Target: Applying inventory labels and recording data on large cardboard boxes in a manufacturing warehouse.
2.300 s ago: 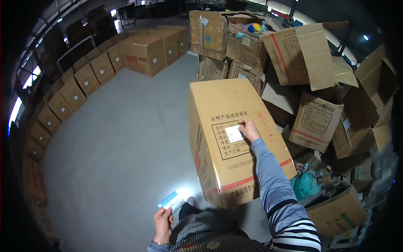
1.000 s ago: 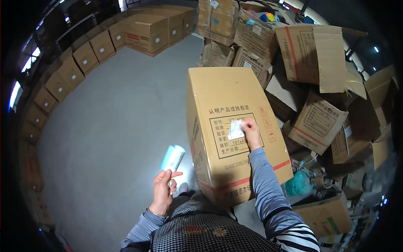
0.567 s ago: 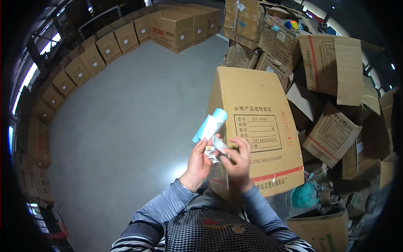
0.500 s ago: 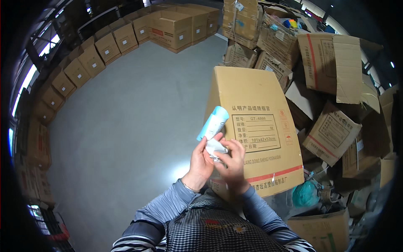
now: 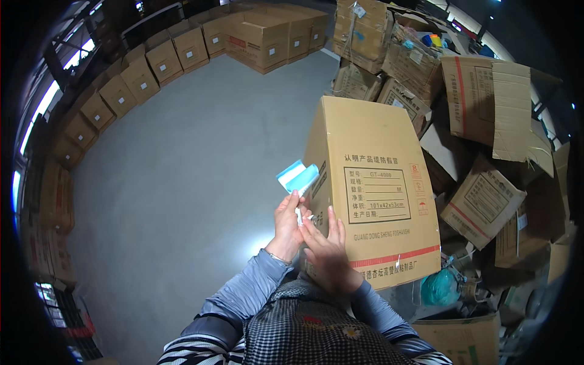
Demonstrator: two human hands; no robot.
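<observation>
Held up in my left hand (image 5: 287, 228) is a blue-and-white packet (image 5: 298, 177), which sticks out beyond the thumb and fingertips. Its end is spread, and its exact kind does not show. A crumpled white piece (image 5: 299, 216), like paper or thin film, lies between my two hands. My right hand (image 5: 328, 252) meets the left there, thumb side pinching at the white piece while other fingers point up. Just right of the packet stands a large cardboard carton (image 5: 383, 137) with dark print and a red band; the hands are in front of its left side.
A heap of used cartons (image 5: 483, 201) fills the right side, with a teal plastic bag (image 5: 439, 287) low in it. A curved row of open boxes (image 5: 141, 82) runs along the far and left edges of the grey floor (image 5: 176, 158).
The packet has turned and its end has spread from a rolled tube shape. The white piece looks smaller between the fingers. My right hand has dropped slightly, and its fingers have straightened.
</observation>
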